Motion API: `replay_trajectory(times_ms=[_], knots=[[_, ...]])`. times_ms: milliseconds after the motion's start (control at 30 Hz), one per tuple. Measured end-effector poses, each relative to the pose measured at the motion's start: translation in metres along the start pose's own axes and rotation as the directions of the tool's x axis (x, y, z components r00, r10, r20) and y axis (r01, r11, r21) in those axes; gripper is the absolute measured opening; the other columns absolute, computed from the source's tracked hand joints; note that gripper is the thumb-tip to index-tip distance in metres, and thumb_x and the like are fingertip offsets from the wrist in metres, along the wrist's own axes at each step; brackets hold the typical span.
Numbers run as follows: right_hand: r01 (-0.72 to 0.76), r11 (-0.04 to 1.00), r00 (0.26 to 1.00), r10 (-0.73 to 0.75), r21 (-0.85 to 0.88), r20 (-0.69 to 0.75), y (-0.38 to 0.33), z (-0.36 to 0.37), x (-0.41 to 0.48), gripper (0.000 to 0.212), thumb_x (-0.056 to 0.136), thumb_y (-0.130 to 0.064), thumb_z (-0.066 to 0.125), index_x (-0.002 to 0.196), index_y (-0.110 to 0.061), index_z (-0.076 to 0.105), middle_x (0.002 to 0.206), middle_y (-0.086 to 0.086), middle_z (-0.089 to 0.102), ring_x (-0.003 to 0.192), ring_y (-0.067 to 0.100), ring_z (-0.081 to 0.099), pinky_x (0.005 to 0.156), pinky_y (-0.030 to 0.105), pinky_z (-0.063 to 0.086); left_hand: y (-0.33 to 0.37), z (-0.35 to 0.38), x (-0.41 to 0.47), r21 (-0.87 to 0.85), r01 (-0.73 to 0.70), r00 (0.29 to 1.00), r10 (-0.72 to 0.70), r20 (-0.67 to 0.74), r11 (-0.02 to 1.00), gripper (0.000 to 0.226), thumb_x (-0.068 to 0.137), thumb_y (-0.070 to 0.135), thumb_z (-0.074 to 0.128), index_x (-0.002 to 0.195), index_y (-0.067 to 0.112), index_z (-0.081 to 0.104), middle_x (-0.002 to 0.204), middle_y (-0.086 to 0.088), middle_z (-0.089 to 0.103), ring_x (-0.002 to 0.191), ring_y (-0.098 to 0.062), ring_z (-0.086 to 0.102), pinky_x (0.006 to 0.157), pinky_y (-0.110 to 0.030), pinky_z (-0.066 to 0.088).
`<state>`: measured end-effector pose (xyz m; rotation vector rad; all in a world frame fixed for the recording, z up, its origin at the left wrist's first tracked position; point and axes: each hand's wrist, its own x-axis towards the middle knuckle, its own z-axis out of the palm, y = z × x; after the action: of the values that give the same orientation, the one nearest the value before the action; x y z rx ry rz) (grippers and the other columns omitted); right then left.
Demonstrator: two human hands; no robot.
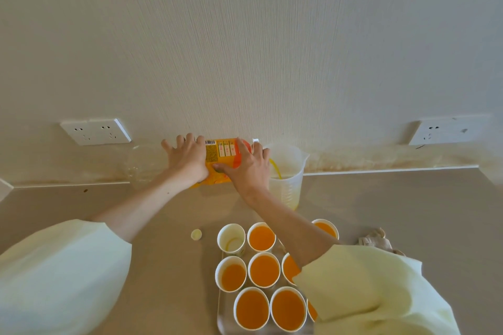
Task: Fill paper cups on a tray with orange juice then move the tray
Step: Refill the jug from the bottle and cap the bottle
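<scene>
An orange juice carton (221, 156) is tipped on its side near the wall, and a thin stream of juice runs from its right end into a clear plastic measuring jug (287, 171). My left hand (187, 156) grips the carton's left end. My right hand (251, 166) holds its right end. Near the front, a clear tray (224, 307) carries several white paper cups. Most hold orange juice (264, 269). The back-left cup (231, 238) has only a trace at the bottom. My right forearm hides part of the right-hand cups.
A small pale cap (196, 234) lies on the beige counter left of the tray. A crumpled cloth (377, 239) sits to the right. A clear empty container (136, 166) stands by the wall at the left. Two wall sockets (95, 131) flank the scene.
</scene>
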<state>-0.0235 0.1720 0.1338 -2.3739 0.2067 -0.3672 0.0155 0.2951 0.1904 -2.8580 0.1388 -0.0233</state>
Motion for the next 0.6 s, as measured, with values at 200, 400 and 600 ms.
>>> replay_trajectory(times_ms=[200, 400, 600], knots=[[-0.009, 1.000, 1.000, 0.009, 0.004, -0.001, 0.0004, 0.0008, 0.0007, 0.085, 0.074, -0.070, 0.064, 0.144, -0.029, 0.038, 0.144, 0.009, 0.036, 0.124, 0.030, 0.033, 0.100, 0.037, 0.032, 0.0002, -0.0011, 0.0006, -0.002, -0.001, 1.000, 0.001, 0.001, 1.000, 0.070, 0.062, 0.016, 0.069, 0.126, 0.016, 0.039, 0.122, -0.005, 0.041, 0.120, -0.027, 0.037, 0.104, -0.054, 0.026], [-0.013, 1.000, 1.000, 0.013, 0.023, -0.009, 0.0001, 0.0020, 0.0004, 0.084, 0.073, -0.069, 0.065, 0.143, -0.029, 0.040, 0.144, 0.010, 0.036, 0.123, 0.031, 0.034, 0.099, 0.037, 0.033, 0.0004, -0.0015, 0.0022, 0.006, -0.003, 1.000, 0.003, -0.008, 1.000, 0.071, 0.063, 0.016, 0.070, 0.127, 0.017, 0.039, 0.123, -0.005, 0.041, 0.121, -0.027, 0.037, 0.104, -0.053, 0.026], [-0.021, 1.000, 1.000, 0.021, 0.024, -0.012, -0.0003, 0.0039, 0.0010, 0.085, 0.073, -0.070, 0.065, 0.143, -0.028, 0.040, 0.145, 0.011, 0.036, 0.123, 0.032, 0.034, 0.100, 0.037, 0.032, -0.0004, -0.0006, 0.0028, 0.020, -0.006, 1.000, 0.007, -0.012, 1.000, 0.071, 0.063, 0.016, 0.068, 0.128, 0.016, 0.039, 0.123, -0.006, 0.042, 0.120, -0.028, 0.037, 0.104, -0.054, 0.026]])
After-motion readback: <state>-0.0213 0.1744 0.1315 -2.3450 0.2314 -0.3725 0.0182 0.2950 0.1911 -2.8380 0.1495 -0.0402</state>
